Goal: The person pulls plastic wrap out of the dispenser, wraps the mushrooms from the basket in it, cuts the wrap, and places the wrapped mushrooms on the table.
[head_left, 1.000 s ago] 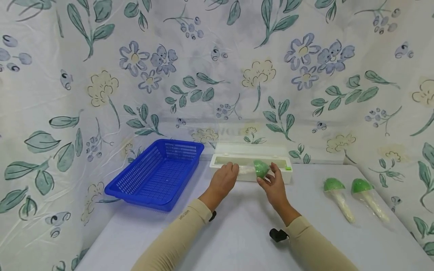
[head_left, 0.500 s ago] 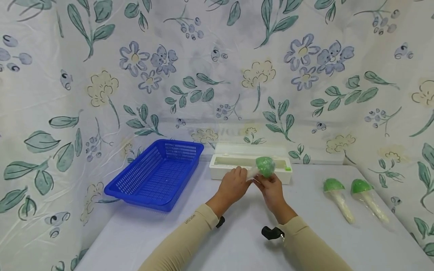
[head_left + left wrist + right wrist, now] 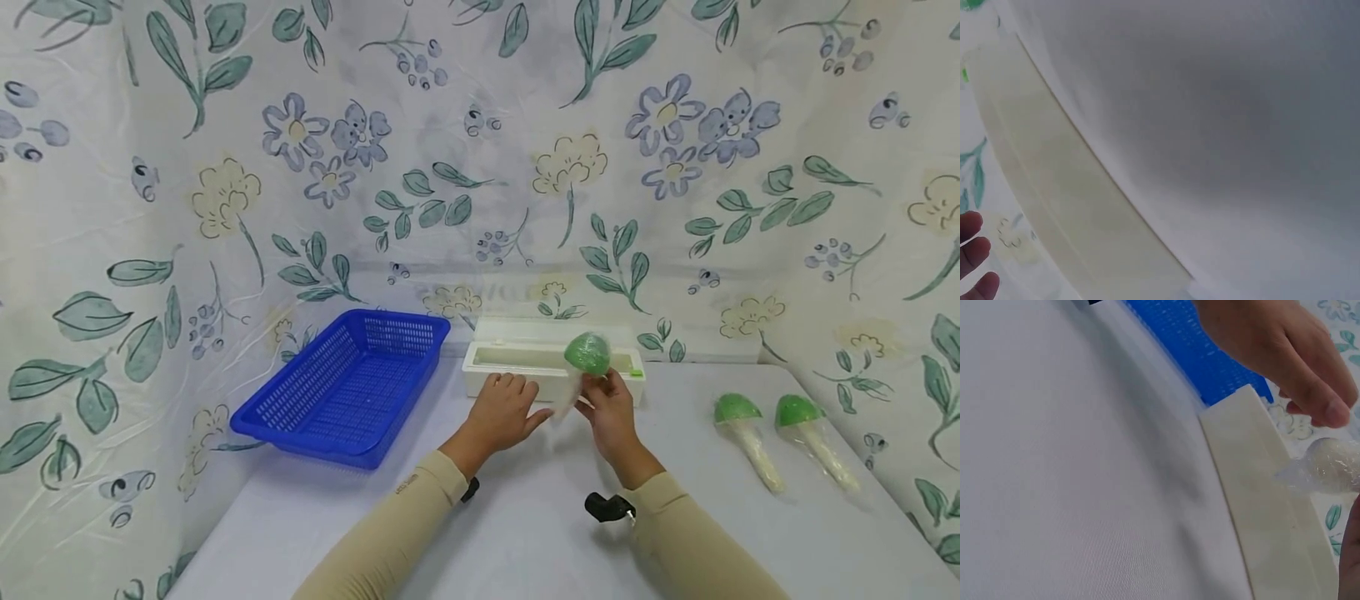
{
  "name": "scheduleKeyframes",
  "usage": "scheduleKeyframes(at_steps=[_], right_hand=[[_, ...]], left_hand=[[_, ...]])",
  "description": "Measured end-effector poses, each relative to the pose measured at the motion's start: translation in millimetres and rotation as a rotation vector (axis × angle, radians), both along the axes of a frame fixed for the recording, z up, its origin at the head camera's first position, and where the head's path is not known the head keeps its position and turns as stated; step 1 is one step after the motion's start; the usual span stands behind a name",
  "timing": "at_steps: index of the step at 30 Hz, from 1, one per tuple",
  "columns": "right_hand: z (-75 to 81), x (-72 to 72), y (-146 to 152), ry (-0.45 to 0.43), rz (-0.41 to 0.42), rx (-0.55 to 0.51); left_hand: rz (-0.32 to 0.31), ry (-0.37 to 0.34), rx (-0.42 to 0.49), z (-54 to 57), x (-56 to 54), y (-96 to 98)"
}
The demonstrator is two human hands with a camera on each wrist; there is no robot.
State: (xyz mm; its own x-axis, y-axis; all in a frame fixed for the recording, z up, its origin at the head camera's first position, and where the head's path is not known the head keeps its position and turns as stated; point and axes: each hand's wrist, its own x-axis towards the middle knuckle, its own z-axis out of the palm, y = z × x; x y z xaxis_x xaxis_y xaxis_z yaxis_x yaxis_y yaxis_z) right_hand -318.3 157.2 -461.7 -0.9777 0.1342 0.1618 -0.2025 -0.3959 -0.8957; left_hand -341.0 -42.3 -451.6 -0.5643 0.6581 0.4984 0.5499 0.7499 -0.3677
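Note:
My right hand (image 3: 613,421) holds a plastic-wrapped mushroom with a green cap (image 3: 587,353) and a pale stem, tilted with the cap up. In the right wrist view the stem's wrapped end (image 3: 1330,465) points toward the camera, above part of the right hand (image 3: 1351,550). My left hand (image 3: 498,414) is beside the stem end, thumb stretched out and fingers loosely bent. The right wrist view shows a gap between this left hand (image 3: 1285,353) and the stem. Behind both hands stands a long white box (image 3: 504,385) with its clear lid raised and a green tab.
A blue plastic basket (image 3: 300,433) stands to the left of the box. On the right of the white-covered table (image 3: 525,533) lie two more wrapped green-capped mushrooms (image 3: 759,454). A floral cloth (image 3: 480,225) hangs behind.
The mushroom has turned from lying sideways to cap-up. My left hand has come off its stem and moved left; the right hand has shifted its hold to just below the cap.

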Motion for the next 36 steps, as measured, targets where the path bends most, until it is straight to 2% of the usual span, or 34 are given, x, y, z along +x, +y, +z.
scheduleKeyframes(at_steps=[6, 9, 13, 15, 21, 27, 29, 36], right_hand=[[1.7, -1.9, 13, -0.036, -0.004, 0.108], [6.6, -0.3, 20, -0.068, -0.009, 0.177], [14.2, 2.3, 29, -0.101, -0.027, 0.234], [15.2, 2.6, 34, -0.110, -0.040, 0.235], [6.3, 2.2, 52, -0.139, -0.083, 0.272], [-2.4, 10.5, 73, -0.187, -0.132, 0.386], [-6.6, 12.7, 81, -0.211, -0.144, 0.411], [-15.0, 20.3, 112, -0.235, -0.157, 0.461]], left_hand=[[0.078, -0.021, 0.024, -4.2, -16.2, -25.7], [0.151, -0.010, 0.045, -4.8, -25.1, -35.7], [0.265, -0.065, 0.097, -4.2, -34.2, -45.9], [0.297, -0.103, 0.142, -5.0, -37.6, -50.5], [0.293, -0.201, 0.328, -12.1, -45.6, -61.7], [0.356, -0.294, 0.392, -14.9, -50.4, -64.9], [0.355, -0.315, 0.415, -14.8, -51.8, -64.6], [0.310, -0.262, 0.428, -18.7, -58.8, -66.0]])
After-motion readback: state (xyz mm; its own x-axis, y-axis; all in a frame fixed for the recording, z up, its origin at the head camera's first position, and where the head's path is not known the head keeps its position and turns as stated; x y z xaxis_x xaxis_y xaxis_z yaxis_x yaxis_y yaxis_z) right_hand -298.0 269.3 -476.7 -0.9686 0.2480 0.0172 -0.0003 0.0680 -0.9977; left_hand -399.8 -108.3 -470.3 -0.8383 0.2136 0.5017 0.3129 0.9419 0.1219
